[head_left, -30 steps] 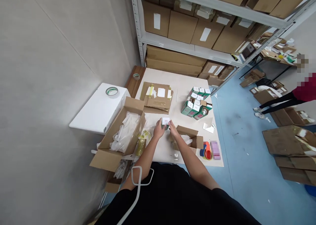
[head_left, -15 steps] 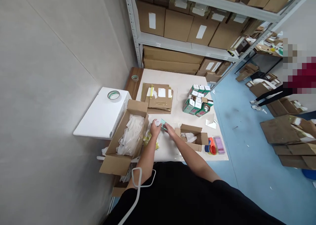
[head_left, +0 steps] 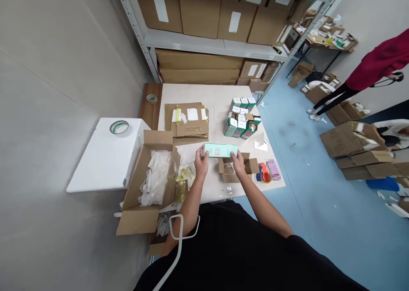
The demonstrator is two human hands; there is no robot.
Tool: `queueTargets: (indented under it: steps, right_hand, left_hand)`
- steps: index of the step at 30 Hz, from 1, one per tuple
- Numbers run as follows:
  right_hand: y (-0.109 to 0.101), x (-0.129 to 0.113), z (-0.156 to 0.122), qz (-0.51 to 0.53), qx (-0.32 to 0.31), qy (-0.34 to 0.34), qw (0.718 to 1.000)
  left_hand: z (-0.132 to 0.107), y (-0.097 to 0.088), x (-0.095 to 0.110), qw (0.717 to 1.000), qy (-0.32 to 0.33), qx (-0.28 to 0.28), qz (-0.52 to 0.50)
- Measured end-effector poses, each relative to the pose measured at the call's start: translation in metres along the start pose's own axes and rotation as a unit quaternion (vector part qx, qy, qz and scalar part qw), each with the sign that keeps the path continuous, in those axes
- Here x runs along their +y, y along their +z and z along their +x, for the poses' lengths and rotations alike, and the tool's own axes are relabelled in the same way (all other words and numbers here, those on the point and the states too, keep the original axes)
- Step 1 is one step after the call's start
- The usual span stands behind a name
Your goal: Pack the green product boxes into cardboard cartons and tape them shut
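Note:
A long pale green carton [head_left: 220, 150] is held level above the table, one end in each hand. My left hand [head_left: 201, 162] is closed on its left end and my right hand [head_left: 238, 162] is closed on its right end. Just below the carton sits a small open cardboard box [head_left: 234, 171] on the beige table [head_left: 220, 96]. Left of my hands stands a big open cardboard box [head_left: 154, 179] full of white plastic bags. A cluster of green and white small boxes [head_left: 241, 118] sits farther back on the table.
Flattened cardboard pieces [head_left: 188, 120] lie at the table's middle. A red and blue tape dispenser [head_left: 262, 173] sits at the right edge. Tape rolls rest on a white cabinet [head_left: 119, 127] and a wooden ledge [head_left: 151, 98]. Shelves hold brown cartons. A person in red [head_left: 377, 63] stands at far right.
The carton was turned on its side and lifted from the tabletop, stretched between both hands. My head has tilted, shifting the view down and left.

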State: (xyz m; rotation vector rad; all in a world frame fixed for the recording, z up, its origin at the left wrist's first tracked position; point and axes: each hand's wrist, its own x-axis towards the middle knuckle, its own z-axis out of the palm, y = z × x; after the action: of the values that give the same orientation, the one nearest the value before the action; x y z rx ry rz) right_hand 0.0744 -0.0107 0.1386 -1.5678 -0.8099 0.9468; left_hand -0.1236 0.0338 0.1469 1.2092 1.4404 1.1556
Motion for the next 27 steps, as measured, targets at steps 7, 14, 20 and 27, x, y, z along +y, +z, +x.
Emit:
queueTargets:
  steps: [7,14,20,27]
  right_hand:
    - [-0.077,0.021,-0.024,-0.070,0.101,-0.016,0.992]
    - [-0.132,0.055,-0.014,-0.143,0.110,0.048,0.982]
    - [-0.155,0.085,0.001,-0.177,0.108,0.078,0.975]
    - [-0.149,0.086,0.008,-0.304,-0.064,-0.037,0.950]
  left_hand:
    - [-0.041,0.072,-0.009,0.985,-0.016,-0.139,0.099]
    - [-0.061,0.106,-0.031,0.966,-0.056,-0.188,0.171]
    - [-0.057,0.110,-0.048,0.944,0.030,-0.203,0.257]
    - [-0.070,0.124,-0.071,0.888,0.009,-0.249,0.385]
